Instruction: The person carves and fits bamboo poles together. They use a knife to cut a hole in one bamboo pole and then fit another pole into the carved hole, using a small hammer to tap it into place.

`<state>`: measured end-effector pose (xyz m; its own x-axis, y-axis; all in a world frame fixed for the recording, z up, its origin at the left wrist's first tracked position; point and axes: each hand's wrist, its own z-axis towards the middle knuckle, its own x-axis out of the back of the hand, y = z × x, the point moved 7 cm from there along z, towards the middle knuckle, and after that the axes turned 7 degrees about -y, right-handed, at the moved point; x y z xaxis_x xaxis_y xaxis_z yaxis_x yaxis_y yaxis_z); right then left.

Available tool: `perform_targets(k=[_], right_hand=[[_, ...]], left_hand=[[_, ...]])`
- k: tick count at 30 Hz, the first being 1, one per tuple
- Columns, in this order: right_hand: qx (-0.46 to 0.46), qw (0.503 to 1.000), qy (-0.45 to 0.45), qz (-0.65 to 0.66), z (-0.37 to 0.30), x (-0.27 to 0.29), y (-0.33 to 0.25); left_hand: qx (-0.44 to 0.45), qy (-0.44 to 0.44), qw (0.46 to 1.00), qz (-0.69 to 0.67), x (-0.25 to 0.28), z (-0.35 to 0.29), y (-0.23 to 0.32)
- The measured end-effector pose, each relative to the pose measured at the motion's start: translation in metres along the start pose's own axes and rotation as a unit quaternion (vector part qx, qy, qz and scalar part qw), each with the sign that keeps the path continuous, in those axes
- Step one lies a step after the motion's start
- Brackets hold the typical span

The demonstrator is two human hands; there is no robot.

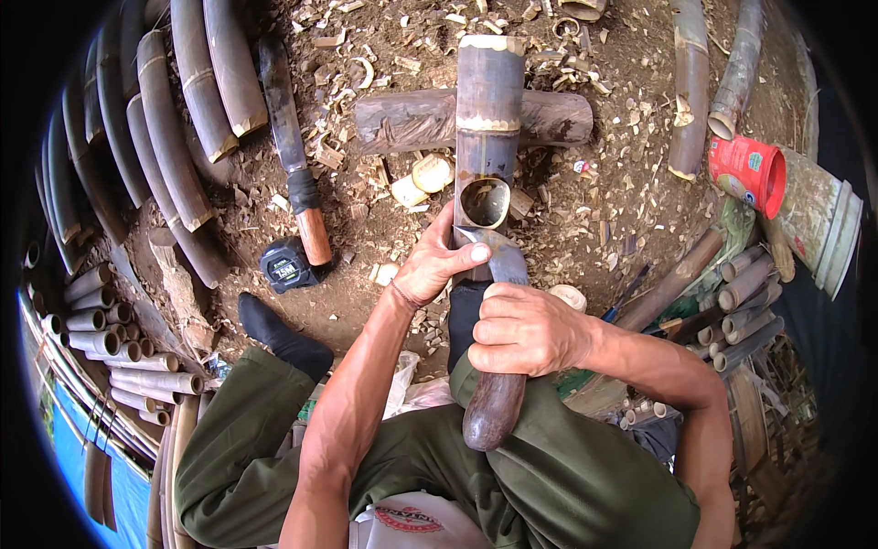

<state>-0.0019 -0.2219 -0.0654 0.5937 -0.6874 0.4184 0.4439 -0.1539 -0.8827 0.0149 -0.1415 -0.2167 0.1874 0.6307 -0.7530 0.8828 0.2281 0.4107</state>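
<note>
A thick dark bamboo section point(489, 87) stretches away from me, its far part lying across a short log point(407, 121). Near its close end a rounded hole point(485, 203) opens into the hollow. My left hand point(434, 261) is wrapped round the left side of the bamboo just below that hole, its thumb lying over the top beside the blade. In my right hand point(526, 328) is a knife, fist closed on its dark wooden handle point(495, 412). The knife's blade point(508, 258) touches the bamboo at the hole's near edge; its tip is hard to make out.
Left of the log lie a long knife point(297, 165) and a black tape measure point(287, 264). Bamboo lengths point(165, 128) fill the left side, with short tubes point(110, 334) stacked below. A red container point(748, 176) and a dirty pale bucket point(819, 220) lie right. Shavings cover the dirt.
</note>
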Motion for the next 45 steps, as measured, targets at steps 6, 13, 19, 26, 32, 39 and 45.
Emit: perform_targets(k=[6,13,19,26,32,39,45], right_hand=[[0.021,0.998,-0.015,-0.05,-0.007,-0.011,0.007],[0.045,0.99,-0.02,-0.131,-0.014,-0.021,0.026],[0.034,0.988,-0.012,-0.153,-0.01,-0.02,0.028],[-0.088,0.776,0.495,0.381,-0.019,0.084,0.061],[-0.13,0.773,0.517,0.343,-0.027,0.093,0.081],[-0.205,0.79,0.473,0.332,-0.019,0.095,0.094],[-0.26,0.772,0.44,0.378,-0.014,0.081,0.116]], left_hand=[[0.005,0.03,0.999,0.018,0.005,0.002,-0.004],[0.002,0.09,0.995,0.049,0.003,0.003,-0.002],[-0.024,0.118,0.986,0.116,0.004,0.002,0.001],[-0.047,0.116,0.988,0.093,-0.008,-0.002,0.011],[0.01,0.216,0.963,0.159,-0.011,0.01,0.018],[0.028,0.257,0.951,0.171,-0.001,0.014,0.008],[0.041,0.252,0.955,0.15,0.007,0.004,-0.003]])
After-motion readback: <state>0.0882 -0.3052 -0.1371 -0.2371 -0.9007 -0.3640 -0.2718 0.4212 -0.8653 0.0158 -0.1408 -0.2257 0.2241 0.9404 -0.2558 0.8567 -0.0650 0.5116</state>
